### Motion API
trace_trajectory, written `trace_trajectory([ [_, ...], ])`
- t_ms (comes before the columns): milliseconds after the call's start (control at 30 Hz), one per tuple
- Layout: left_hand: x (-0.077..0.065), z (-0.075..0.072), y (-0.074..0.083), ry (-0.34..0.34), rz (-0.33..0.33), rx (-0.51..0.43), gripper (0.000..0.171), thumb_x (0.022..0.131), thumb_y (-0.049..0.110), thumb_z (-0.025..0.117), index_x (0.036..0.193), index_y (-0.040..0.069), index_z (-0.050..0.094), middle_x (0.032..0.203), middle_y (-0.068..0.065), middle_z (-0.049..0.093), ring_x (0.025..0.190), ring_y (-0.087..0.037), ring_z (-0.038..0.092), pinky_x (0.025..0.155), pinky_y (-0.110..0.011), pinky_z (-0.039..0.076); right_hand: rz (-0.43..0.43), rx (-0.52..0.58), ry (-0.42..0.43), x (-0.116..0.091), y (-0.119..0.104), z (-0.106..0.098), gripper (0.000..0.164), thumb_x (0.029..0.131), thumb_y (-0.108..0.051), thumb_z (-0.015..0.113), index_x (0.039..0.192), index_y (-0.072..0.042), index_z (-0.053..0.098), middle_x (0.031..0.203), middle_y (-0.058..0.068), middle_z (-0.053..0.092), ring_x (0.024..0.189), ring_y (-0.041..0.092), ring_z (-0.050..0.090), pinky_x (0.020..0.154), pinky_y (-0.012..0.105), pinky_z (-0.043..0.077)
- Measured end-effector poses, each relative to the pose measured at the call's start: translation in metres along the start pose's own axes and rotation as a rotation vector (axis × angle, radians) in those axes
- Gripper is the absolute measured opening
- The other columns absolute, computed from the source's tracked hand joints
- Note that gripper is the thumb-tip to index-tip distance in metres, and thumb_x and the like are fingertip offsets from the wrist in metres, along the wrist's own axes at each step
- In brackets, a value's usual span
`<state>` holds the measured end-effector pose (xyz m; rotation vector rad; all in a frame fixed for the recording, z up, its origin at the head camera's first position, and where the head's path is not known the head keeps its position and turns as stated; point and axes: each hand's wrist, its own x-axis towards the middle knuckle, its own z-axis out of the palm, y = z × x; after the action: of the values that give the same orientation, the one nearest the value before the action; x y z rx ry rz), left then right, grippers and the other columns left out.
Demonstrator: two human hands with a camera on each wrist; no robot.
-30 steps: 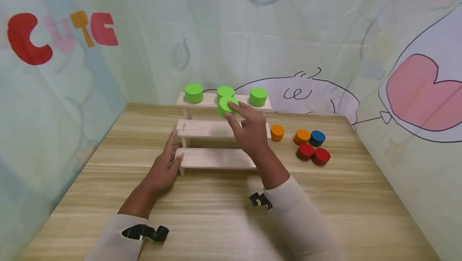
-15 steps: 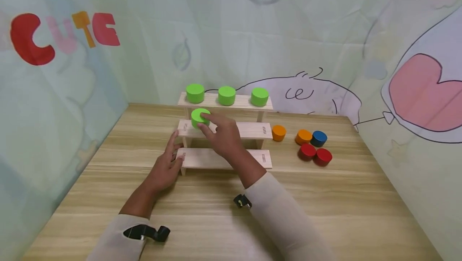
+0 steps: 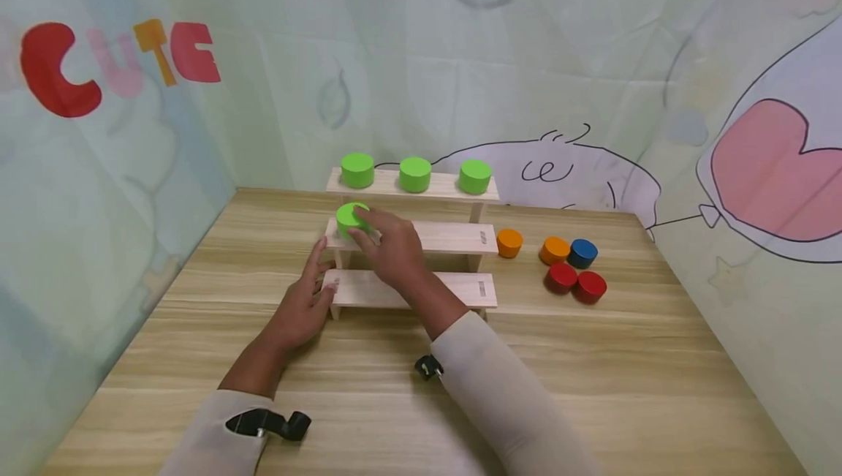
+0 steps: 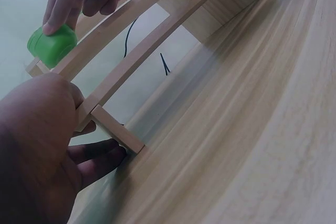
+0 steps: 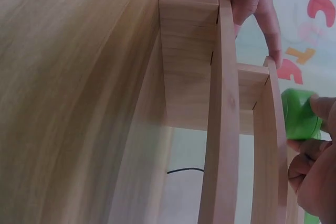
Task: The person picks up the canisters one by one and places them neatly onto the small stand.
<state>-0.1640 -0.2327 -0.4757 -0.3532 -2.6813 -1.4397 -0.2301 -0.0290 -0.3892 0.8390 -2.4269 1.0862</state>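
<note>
A three-tier wooden stand [image 3: 454, 237] stands on the table. In the head view my right hand [image 3: 395, 249] pinches a green round block [image 3: 351, 221] at the left end of the middle shelf. The block sits right at the shelf edge in the left wrist view, under the right hand's fingertips. My left hand [image 3: 304, 308] holds the stand's left end, its thumb at the bottom shelf and its index finger reaching to the middle one. Its other fingers show behind the side panel [image 4: 118, 129] in the left wrist view. Three more green blocks [image 3: 415, 175] stand spaced along the top shelf.
Right of the stand lie two orange blocks [image 3: 509, 243], a blue block [image 3: 582, 253] and two red blocks [image 3: 561, 278] on the wood-grain table [image 3: 631, 388]. A printed cloth backdrop [image 3: 276, 96] rises behind and at both sides.
My right hand has carried the green block left and down, from in front of the top shelf to the middle shelf's left end. The left hand stays at the stand.
</note>
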Motion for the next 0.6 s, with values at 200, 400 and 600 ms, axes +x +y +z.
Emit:
trace_trajectory([
  [200, -0.0007, -0.0002, 0.0007, 0.001, -0.002, 0.009, 0.083, 0.115, 0.013, 0.041, 0.177, 0.032, -0.011, 0.167, -0.039, 0.039, 0.148, -0.061, 0.049, 0.117, -0.068, 0.047, -0.009, -0.020, -0.035, -0.0002, 0.0026, 0.0042, 0.044, 0.106, -0.029, 0.073, 0.147, -0.012, 0.071, 0.150, 0.015, 0.068, 0.138, 0.028, 0.069, 0.110, 0.043, 0.060],
  [400, -0.0018, -0.0001, 0.0022, 0.003, 0.005, 0.008, 0.083, 0.115, 0.013, 0.041, 0.177, 0.032, -0.011, 0.167, -0.039, 0.039, 0.147, -0.062, 0.048, 0.116, -0.069, 0.047, -0.007, -0.033, -0.043, 0.0004, 0.0034, 0.0061, 0.045, 0.106, -0.031, 0.073, 0.148, -0.014, 0.070, 0.150, 0.013, 0.068, 0.137, 0.026, 0.069, 0.110, 0.043, 0.060],
  [600, -0.0015, -0.0009, 0.0022, -0.005, 0.004, 0.009, 0.083, 0.115, 0.013, 0.041, 0.176, 0.033, -0.012, 0.168, -0.038, 0.038, 0.148, -0.061, 0.048, 0.116, -0.069, 0.047, 0.041, -0.057, -0.086, 0.0010, 0.0022, 0.0064, 0.048, 0.106, -0.034, 0.073, 0.151, -0.018, 0.068, 0.151, 0.012, 0.067, 0.139, 0.026, 0.068, 0.111, 0.043, 0.060],
])
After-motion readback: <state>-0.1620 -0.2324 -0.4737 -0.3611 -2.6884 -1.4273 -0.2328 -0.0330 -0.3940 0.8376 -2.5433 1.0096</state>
